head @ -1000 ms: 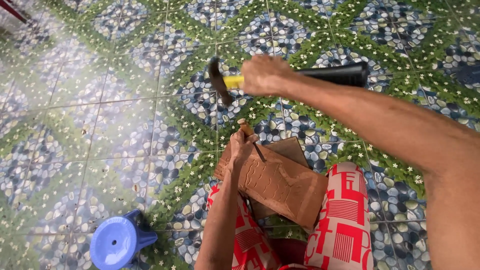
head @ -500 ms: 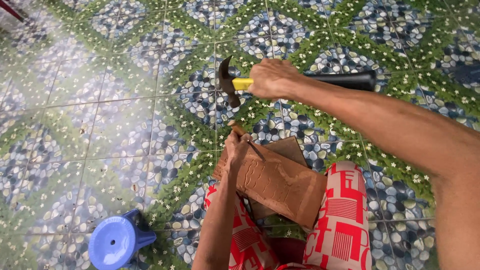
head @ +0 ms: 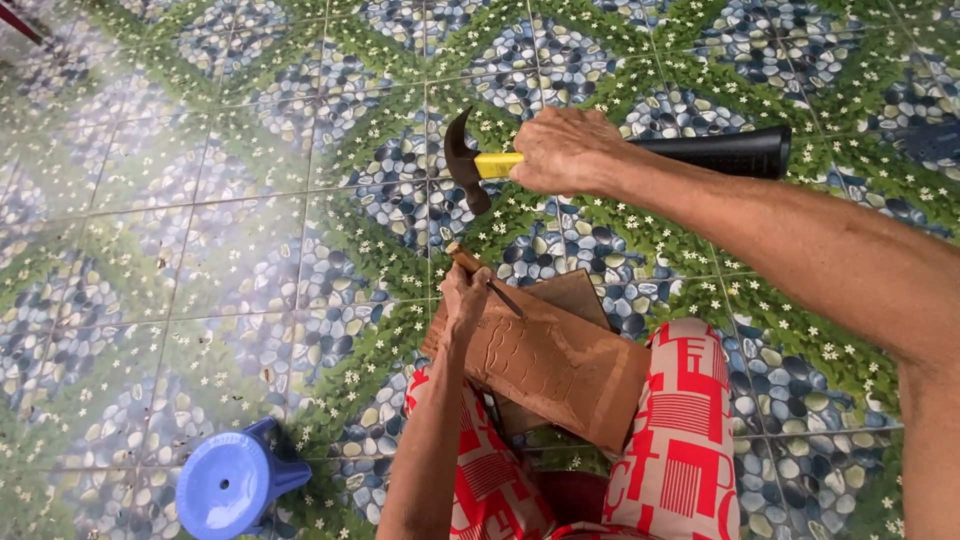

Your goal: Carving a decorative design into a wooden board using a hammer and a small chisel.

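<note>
My right hand (head: 565, 150) grips a claw hammer (head: 470, 165) with a yellow neck and a black handle, raised above the work. Its head hangs a short way above a wooden-handled chisel (head: 480, 275). My left hand (head: 465, 300) holds that chisel slanted, its metal tip resting on a brown wooden block (head: 560, 365) with carved wavy lines. The block lies across my knees, which are covered in red and white patterned cloth (head: 680, 440). A second, darker board (head: 575, 295) shows under the block's far edge.
The floor is tiled with a blue pebble and green leaf pattern (head: 250, 200). A small blue plastic stool (head: 235, 485) stands at the lower left, near my left knee. A thin red object (head: 20, 20) crosses the top left corner.
The hammer has moved slightly right and its head has tilted downward above the chisel. My left hand and the chisel have stayed on the block.
</note>
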